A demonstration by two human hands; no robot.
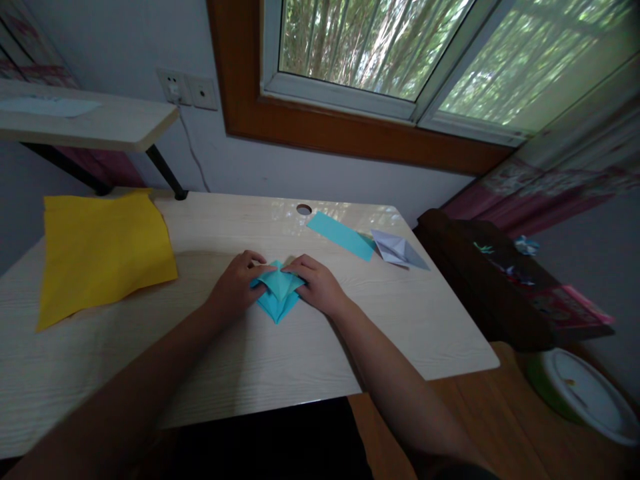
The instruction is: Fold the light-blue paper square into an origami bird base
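A turquoise folded paper (278, 288) lies near the middle of the pale wooden desk (190, 373), its lower point toward me. On its left side my left hand (237, 283) is closed, thumb and forefinger pinching a raised flap. My right hand (317, 283) grips the flap's other side, the forefinger laid along the upper edge. Creases run down the paper's middle, and its outer corners are hidden under my fingers.
A large yellow sheet (107, 250) lies at the left. Behind my right hand are a turquoise paper strip (343, 235) and a folded white paper boat (393, 247). A raised shelf (120, 127) stands back left; a round white lid (590, 393) sits low right.
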